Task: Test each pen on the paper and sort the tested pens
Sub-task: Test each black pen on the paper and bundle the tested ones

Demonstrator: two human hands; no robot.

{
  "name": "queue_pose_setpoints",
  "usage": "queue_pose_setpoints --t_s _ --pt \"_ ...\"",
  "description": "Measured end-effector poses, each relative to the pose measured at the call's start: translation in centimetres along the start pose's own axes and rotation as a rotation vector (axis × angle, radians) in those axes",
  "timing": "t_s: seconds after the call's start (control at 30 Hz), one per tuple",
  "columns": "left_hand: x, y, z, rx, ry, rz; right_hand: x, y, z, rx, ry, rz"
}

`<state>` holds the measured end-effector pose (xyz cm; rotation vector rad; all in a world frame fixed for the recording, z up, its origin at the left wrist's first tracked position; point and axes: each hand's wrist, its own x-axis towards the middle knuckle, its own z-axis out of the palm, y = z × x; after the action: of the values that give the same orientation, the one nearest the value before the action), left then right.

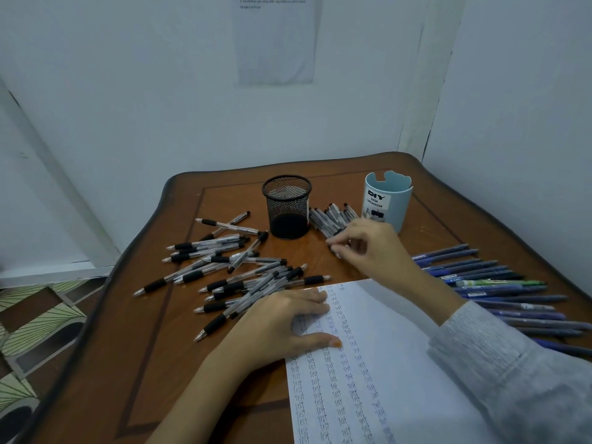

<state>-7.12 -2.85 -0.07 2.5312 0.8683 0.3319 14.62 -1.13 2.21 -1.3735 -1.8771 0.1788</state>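
Note:
A white paper (394, 363) covered with columns of the written word "test" lies at the table's front. My left hand (288, 322) lies flat on its top left corner, fingers straight. My right hand (368, 245) reaches over the paper to a small bunch of clear pens (330, 217) between the two cups, and its fingertips pinch the end of one pen (334, 248) there. A large heap of clear pens with black grips (237, 270) is spread at the left. A row of blue pens (499, 290) lies at the right.
A black mesh cup (287, 206) and a light blue desk organizer cup (389, 200) stand at the back of the brown wooden table (105, 363). White walls close in behind and at the right. A patterned floor shows at the left.

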Motion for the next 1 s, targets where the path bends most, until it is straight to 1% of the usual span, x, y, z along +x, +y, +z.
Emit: queue_pose_setpoints --t_s 0.07,0.1,0.17,0.2,0.3,0.4,0.47,0.53,0.63,0.77,0.83,0.93,1.0 --pt "0.0 -0.1 0.0 0.008 0.008 0.010 -0.4 -0.3 0.7 0.031 -0.223 -0.010" --pt "0.0 -0.1 0.1 0.013 0.011 0.015 -0.5 -0.2 1.1 0.010 -0.293 -0.018" --pt "0.0 -0.2 0.1 0.013 0.022 0.023 -0.5 0.2 1.8 -0.036 -0.379 -0.020" --pt "0.0 -0.2 0.1 0.012 0.025 0.025 -0.5 0.3 2.0 -0.045 -0.395 -0.012" --pt "0.0 -0.2 0.1 0.011 0.029 0.029 -0.4 0.3 2.3 -0.067 -0.398 -0.010" --pt "0.0 -0.3 0.1 0.007 0.038 0.038 -0.7 0.1 2.1 -0.121 -0.397 -0.063" --pt "0.0 -0.4 0.1 0.000 0.035 0.034 -0.9 0.1 1.6 -0.185 -0.352 -0.106" --pt "0.0 -0.5 0.2 0.004 0.030 0.034 -1.0 0.1 1.0 -0.242 -0.265 -0.121" --pt "0.0 -0.4 0.2 0.011 0.031 0.042 -1.2 -0.1 0.1 -0.310 -0.155 -0.077" --pt "0.0 -0.3 0.1 0.003 0.035 0.029 -1.8 -0.3 -0.8 -0.387 -0.152 0.034" --pt "0.0 -0.3 0.2 0.000 0.031 0.022 -2.0 -0.4 -1.0 -0.331 -0.152 0.096" --pt "0.0 -0.4 0.2 -0.010 0.020 0.015 -1.8 -0.9 -1.1 0.016 -0.125 0.245" --pt "0.0 -0.5 0.3 -0.005 0.016 0.012 -1.8 -1.4 -1.2 0.206 -0.091 0.294"
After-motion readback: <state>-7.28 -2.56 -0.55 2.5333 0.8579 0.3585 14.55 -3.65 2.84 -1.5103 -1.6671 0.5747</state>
